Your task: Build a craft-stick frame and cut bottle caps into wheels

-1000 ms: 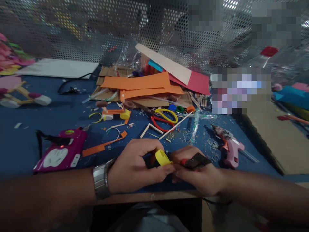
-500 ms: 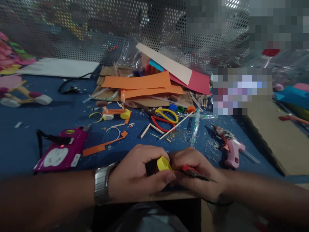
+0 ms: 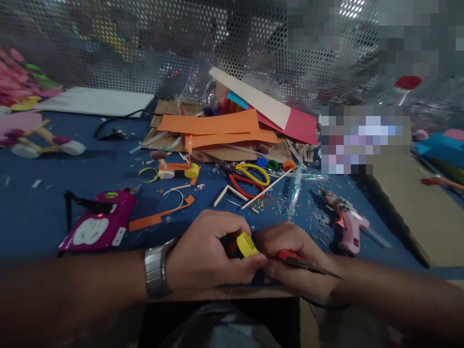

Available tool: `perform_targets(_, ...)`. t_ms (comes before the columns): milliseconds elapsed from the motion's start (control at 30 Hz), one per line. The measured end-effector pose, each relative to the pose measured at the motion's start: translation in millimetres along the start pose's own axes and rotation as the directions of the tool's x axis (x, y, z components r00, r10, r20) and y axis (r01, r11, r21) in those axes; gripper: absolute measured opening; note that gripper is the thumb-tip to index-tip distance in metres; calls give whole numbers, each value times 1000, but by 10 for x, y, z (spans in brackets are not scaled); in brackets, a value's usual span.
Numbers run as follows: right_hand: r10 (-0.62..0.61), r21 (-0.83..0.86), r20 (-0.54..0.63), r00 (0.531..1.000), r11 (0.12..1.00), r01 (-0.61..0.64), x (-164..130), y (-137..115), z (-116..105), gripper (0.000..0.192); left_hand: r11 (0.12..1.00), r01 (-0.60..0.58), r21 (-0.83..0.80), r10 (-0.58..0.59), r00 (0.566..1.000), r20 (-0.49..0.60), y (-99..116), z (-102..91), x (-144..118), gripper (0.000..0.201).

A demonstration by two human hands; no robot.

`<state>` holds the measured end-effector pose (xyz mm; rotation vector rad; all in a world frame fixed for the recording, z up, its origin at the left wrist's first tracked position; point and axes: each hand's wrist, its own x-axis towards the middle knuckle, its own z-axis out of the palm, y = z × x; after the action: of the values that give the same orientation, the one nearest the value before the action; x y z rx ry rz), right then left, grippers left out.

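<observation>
Yellow cap [image 3: 247,245], one: pinched in my left hand [image 3: 208,251], just beside my right hand [image 3: 302,251]; red-and-dark pointed tool [image 3: 306,264], one: gripped in the right, tip wristward; risks: loosened pinch dropping the cap, twisted tool scratching my wrist

Red-and-dark tool [image 3: 305,264] in right hand [image 3: 293,239] rotated versus 1.0 s ago: broad dark face then, narrow profile now, far end lower, toward wrist.

Perforated screen [image 3: 250,38], white board [image 3: 97,102] — pink petals [image 3: 14,72], perhaps.
</observation>
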<state>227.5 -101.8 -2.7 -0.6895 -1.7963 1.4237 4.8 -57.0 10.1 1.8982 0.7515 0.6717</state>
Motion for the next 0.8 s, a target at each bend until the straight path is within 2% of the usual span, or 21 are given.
perform_targets(100, 6, 28, 24, 1000, 1000, -6, 6, -17, 1, 47, 995, -69, -68, 71, 997, 32, -20, -15, -16, 32)
perform_targets(233, 52, 12, 76, 996, 998, -53, 31, -36, -11, 50, 971, -135, -195, 165, 976, 146, -50, -32, -30, 36)
perform_targets(367, 4, -8, 36, 999, 1000, -3, 26, -10, -9, 45, 947, -110, -303, 169, 970, 176, -65, -25, -19, 46)
perform_targets(467, -14, -1, 8, 1000, 1000, 14, 13, 33, 2, 40, 931, -26, -363, 109, 971, 212, -54, -19, -4, 42)
perform_targets(600, -57, -3, 11, 998, 998, 57, 9, 66, 16, 46, 955, 29, -295, 27, 982, 185, -39, 7, -2, 31)
perform_targets(800, -36, 28, 55, 998, 999, 34, 19, 39, 17, 48, 985, 55, -161, -36, 992, 123, -1, 45, -15, 37)
